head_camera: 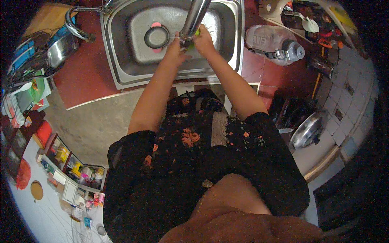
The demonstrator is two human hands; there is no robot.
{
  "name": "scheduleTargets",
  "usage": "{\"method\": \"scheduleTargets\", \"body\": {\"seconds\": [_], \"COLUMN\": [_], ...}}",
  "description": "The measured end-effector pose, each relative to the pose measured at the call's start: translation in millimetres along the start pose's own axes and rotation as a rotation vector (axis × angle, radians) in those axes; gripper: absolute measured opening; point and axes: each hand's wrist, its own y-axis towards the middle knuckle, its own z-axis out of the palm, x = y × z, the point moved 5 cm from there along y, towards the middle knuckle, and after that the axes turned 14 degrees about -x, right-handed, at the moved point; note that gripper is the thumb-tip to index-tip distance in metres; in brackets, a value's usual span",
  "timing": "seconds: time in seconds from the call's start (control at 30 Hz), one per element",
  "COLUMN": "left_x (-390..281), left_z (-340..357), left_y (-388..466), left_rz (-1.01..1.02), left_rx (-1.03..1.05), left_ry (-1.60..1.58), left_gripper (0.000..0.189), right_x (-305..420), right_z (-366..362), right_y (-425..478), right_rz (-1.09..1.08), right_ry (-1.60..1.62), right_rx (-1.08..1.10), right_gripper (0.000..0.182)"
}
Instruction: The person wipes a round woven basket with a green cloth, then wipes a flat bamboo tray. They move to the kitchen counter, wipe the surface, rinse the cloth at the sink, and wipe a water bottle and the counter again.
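Observation:
Both of my hands are inside a stainless steel sink [121, 57], on either side of the metal tap spout [194, 18], which hides part of what lies between them. My left hand [174, 48] grips the thin pale handle of a round, dark-rimmed utensil [156, 36]; its exact kind is unclear. Pink edges of something [156, 24] show above and below the utensil. In the fingers of my right hand [204, 42] is a small yellow-green thing [197, 32], mostly covered, possibly a scrubber.
A large clear plastic bottle [267, 44] lies on the red counter [88, 73] right of the sink. A curved metal tube [73, 24] and a steel pot [62, 50] are at left. Further right, a domed metal lid [310, 129] leans near the tiled wall [354, 97].

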Motion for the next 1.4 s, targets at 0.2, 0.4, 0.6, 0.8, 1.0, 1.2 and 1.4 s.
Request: {"method": "scheduleTargets", "body": {"seconds": [0.2, 0.4, 0.6, 0.8, 1.0, 1.2, 1.4], "left_x": [7, -4, 2, 1, 8, 8, 13], "left_z": [-12, 1, 1, 18, 8, 18, 15], "left_y": [26, -14, 5, -26, -28, -81, -101], "left_rz": [-0.087, -0.322, -0.300, -0.380, -0.413, -0.410, -0.418], "left_rx": [0.189, 0.299, 0.452, 0.517, 0.581, 0.531, 0.619], "left_ry": [0.160, 0.355, 0.252, 0.022, -0.122, -0.253, -0.283], "left_gripper": [0.033, 0.035, 0.062, 0.055, 0.045, 0.034, 0.030], "right_x": [37, -6, -3, 2, 28, -41, 17], "right_z": [6, 1, -24, -59, -84, -30, -1], "right_y": [-57, 4, 28, 130, 112, -3, -20], "right_rz": [-0.195, 0.069, -0.225, -0.104, 0.399, 0.862, 0.818], "right_ry": [-0.070, 0.283, -0.124, 0.137, 0.692, 0.693, 0.845], "right_rx": [0.413, 0.368, 0.070, -0.271, -0.183, 0.287, 0.389], "right_gripper": [0.042, 0.042, 0.058, 0.047, 0.044, 0.061, 0.046]}}
